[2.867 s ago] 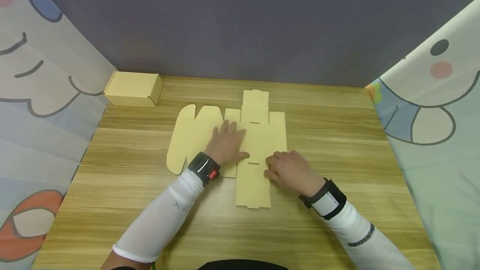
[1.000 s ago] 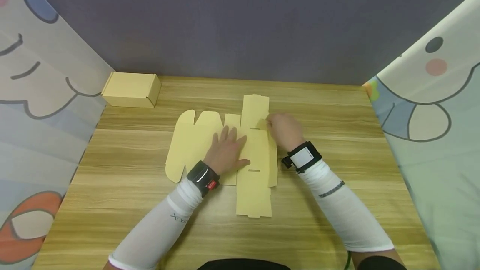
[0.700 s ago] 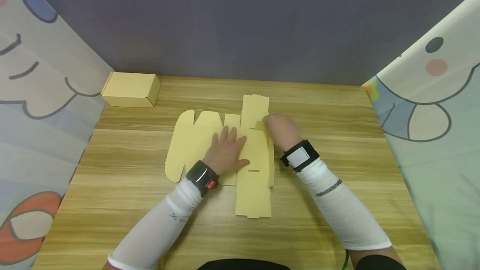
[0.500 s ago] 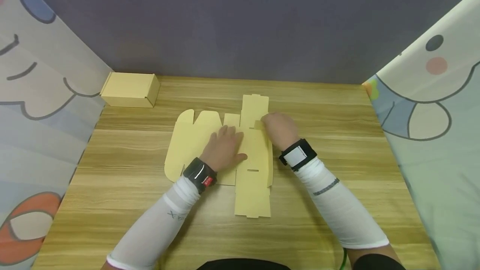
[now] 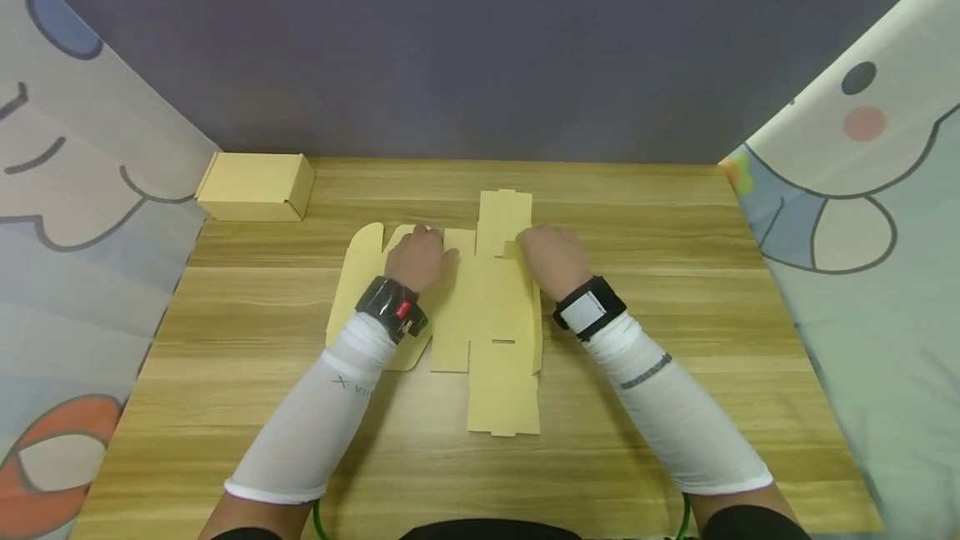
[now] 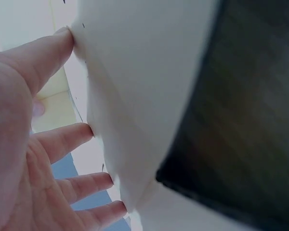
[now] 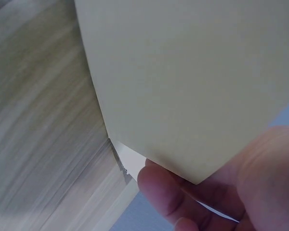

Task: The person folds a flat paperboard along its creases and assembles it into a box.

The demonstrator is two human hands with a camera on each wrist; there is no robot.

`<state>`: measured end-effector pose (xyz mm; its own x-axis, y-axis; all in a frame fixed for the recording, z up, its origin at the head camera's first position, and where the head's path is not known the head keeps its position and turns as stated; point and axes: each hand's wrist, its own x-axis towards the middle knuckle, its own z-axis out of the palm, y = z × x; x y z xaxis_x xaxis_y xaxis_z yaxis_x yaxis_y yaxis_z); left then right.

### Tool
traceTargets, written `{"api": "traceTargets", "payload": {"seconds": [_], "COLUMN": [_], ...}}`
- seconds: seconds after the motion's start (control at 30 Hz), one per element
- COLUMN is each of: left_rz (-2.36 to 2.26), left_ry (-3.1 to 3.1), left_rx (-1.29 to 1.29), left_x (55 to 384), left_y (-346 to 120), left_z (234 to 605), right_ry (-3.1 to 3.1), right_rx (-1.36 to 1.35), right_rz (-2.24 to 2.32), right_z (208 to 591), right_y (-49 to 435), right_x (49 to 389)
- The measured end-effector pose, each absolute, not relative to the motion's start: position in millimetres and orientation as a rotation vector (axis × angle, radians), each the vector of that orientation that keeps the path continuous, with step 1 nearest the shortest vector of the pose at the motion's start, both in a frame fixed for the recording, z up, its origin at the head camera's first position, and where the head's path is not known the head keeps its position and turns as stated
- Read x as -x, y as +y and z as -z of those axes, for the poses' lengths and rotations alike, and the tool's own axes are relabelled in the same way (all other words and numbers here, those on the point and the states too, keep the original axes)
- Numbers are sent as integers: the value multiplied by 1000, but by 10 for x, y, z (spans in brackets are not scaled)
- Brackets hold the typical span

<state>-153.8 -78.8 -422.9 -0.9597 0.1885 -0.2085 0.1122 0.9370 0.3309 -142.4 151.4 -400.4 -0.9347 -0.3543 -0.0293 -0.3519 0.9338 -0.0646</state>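
A flat, unfolded cardboard box (image 5: 504, 307) with slots and side flaps lies on the wooden table. My left hand (image 5: 418, 261) is over its left lid section (image 5: 356, 261), near the far edge. In the left wrist view, the spread thumb and fingers (image 6: 62, 139) touch the pale cardboard (image 6: 130, 86) with their tips. At the right side, my right hand (image 5: 557, 261) pinches the far end of a side panel (image 5: 537, 332), which stands raised along its crease. The right wrist view shows that panel (image 7: 183, 82) tilted up, with fingers (image 7: 159, 187) at its lower corner.
A folded cardboard box (image 5: 251, 187) stands at the back left of the table (image 5: 637, 440). A dark grey wall (image 5: 480, 48) rises behind, and printed cloth panels (image 5: 847, 215) flank both sides.
My left hand has moved left and away from me, off the middle onto the lid section. My right hand has moved from the near side to the far end of the right panel, which has folded up.
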Motion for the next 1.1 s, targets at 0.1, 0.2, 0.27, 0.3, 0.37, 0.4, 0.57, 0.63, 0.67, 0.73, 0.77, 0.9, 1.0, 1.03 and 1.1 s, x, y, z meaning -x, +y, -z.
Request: {"api": "traceTargets", "payload": {"seconds": [0.1,0.2,0.27,0.3,0.37,0.4,0.57,0.63,0.67,0.73,0.77,0.9,1.0,1.03,1.1], "left_rz": [-512,-622,-724,-774,-839,-853,-840,-812,-789,-744,-725,-691,-748,-773,-812], "left_ry": [2800,2779,2793,2796,2813,2826,2811,2788,2785,2783,2786,2802,2790,2786,2786], "left_rx": [-256,-273,-272,-270,-287,-305,-427,-465,-480,-508,-527,-589,-614,-622,-635], "left_x": [1592,1630,1645,1648,1651,1651,1619,1600,1590,1574,1570,1570,1583,1588,1599], "left_y": [-807,-831,-844,-849,-853,-850,-798,-762,-742,-703,-683,-601,-546,-531,-507], "left_z": [4289,4336,4344,4342,4322,4304,4157,4092,4066,4027,4013,4012,4029,4034,4043], "right_ry": [3045,3041,3038,3036,3032,3032,3034,3037,3037,3035,3035,3042,3049,3051,3050], "right_rx": [555,560,567,571,582,587,609,617,618,616,613,600,598,599,599], "right_rz": [103,110,111,108,107,104,91,89,87,98,102,118,111,107,98], "right_z": [4006,4004,4003,4003,4009,4009,4027,4032,4034,4038,4036,4034,4028,4028,4023], "right_y": [1501,1493,1489,1489,1496,1500,1529,1534,1535,1537,1538,1534,1530,1529,1531], "right_x": [1430,1434,1436,1436,1440,1441,1453,1456,1457,1458,1458,1462,1465,1467,1466]}}
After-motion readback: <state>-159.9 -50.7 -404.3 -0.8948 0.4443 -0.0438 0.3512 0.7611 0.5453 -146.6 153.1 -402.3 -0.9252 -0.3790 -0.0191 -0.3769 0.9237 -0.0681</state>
